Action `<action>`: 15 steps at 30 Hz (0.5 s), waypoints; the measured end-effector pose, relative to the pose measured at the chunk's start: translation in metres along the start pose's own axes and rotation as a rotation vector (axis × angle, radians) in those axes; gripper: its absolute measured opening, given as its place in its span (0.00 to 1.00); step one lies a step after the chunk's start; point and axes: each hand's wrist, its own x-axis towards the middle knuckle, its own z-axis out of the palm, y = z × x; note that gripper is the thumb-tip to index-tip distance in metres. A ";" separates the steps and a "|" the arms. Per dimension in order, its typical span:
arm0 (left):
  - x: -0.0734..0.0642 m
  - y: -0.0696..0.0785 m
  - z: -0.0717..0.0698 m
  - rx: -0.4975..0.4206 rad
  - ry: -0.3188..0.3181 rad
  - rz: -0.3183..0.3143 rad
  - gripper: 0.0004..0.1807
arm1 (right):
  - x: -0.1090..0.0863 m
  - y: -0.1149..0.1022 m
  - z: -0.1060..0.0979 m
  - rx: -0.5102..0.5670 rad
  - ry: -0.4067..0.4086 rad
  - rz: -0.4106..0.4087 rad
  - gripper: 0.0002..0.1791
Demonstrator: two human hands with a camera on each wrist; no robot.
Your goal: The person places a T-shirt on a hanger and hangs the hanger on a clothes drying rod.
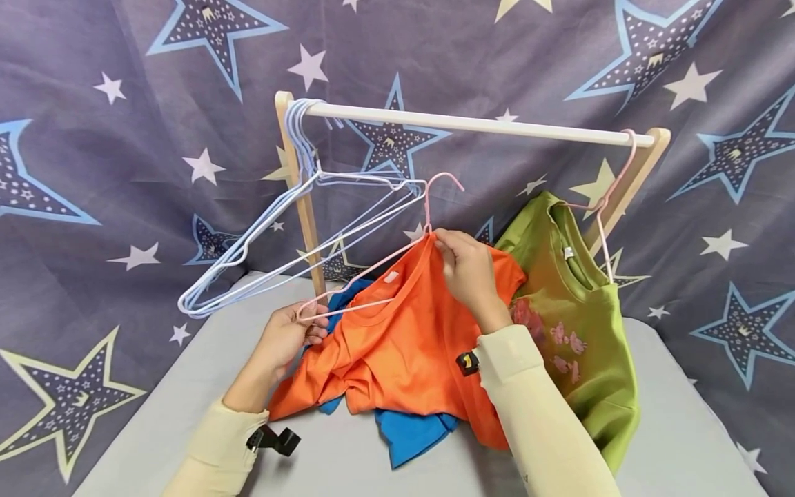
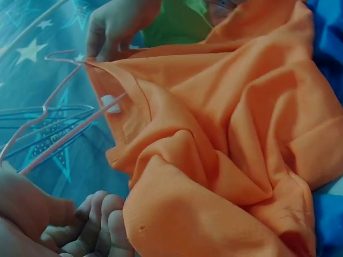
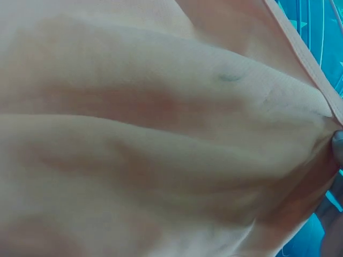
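Observation:
My left hand (image 1: 288, 335) grips the left end of a pink wire hanger (image 1: 427, 207), whose hook points up. An orange shirt (image 1: 397, 366) hangs partly over this hanger, its right side covering that arm while the left arm and part of the lower bar show bare. Near the hook's base, my right hand (image 1: 468, 273) pinches the shirt's collar edge. In the left wrist view the collar with its white label (image 2: 111, 104) is spread around the bar. Orange fabric (image 3: 134, 139) fills most of the right wrist view, with a fingertip at its right edge.
A rack with a white rail (image 1: 472, 124) stands behind. Several pale blue and white hangers (image 1: 248, 252) hang at its left end. At the right, a green shirt (image 1: 584, 331) hangs on another pink hanger (image 1: 621, 172). Blue cloth (image 1: 413, 435) lies under the orange shirt on the grey surface (image 1: 143, 428).

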 end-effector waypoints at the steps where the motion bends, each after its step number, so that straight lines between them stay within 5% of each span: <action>1: -0.001 -0.001 0.001 0.032 0.006 0.016 0.16 | 0.000 0.000 0.001 0.001 -0.001 0.002 0.10; 10: -0.011 -0.001 0.027 0.484 0.190 0.263 0.12 | -0.001 -0.002 0.006 0.017 0.016 0.028 0.10; 15: -0.019 -0.002 0.043 0.698 0.206 0.285 0.30 | -0.001 -0.005 0.009 0.030 0.012 0.049 0.11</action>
